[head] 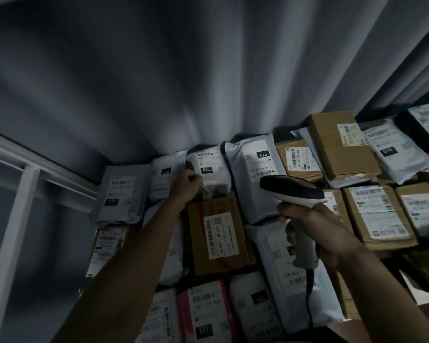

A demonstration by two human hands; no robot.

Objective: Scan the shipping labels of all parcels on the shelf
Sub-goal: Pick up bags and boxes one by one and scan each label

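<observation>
Now: left hand (187, 181) pinches the small white plastic mailer (209, 169) by its edge; right hand (315, 231) grips the grey-and-black pistol-grip barcode scanner (292, 190) (nose just right of the pinch). Suggest flattening the label, aiming square.

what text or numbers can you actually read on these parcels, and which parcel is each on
"010": white mailer that the left hand grips.
"010": small white mailer left of it.
"010": grey mailer beside it.
"010": grey mailer at upper right.
"231": grey mailer at far left.
"231": pink-edged parcel at the bottom.
"231": white mailer beside it.
Barcodes, addresses and other label print: too small or blurred to read.
</observation>
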